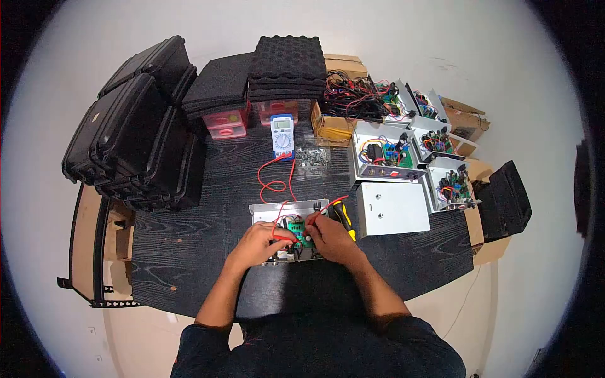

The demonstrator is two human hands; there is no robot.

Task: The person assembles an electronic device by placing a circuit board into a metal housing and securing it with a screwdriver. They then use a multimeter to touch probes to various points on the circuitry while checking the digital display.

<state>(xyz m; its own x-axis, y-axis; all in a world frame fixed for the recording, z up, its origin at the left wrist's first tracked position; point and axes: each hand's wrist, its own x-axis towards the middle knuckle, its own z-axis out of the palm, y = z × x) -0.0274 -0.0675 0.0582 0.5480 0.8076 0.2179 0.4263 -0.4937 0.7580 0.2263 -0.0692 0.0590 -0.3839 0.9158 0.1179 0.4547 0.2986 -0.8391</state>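
Note:
A green circuit board [296, 230] sits inside an open white metal case [265, 208] at the table's near middle. My left hand [259, 244] is closed on a red test probe [282, 237], its tip over the board. Fingers of my right hand [332, 237] pinch another test probe [310, 222] at the board's right side; a red lead rises from it. Whether the tips touch the board is too small to tell. Beyond the case lies a blue and white multimeter [283, 135] with red leads [271, 165] plugged in. A yellow and black screwdriver [344, 217] rests beside my right hand.
Black hard cases [120, 126] are stacked at left. Black foam sheets [287, 66] lie on red drawer boxes [225, 123] at the back. On the right are several open cases with circuits [384, 151], a white panel [394, 208], and a carton of wires [353, 97].

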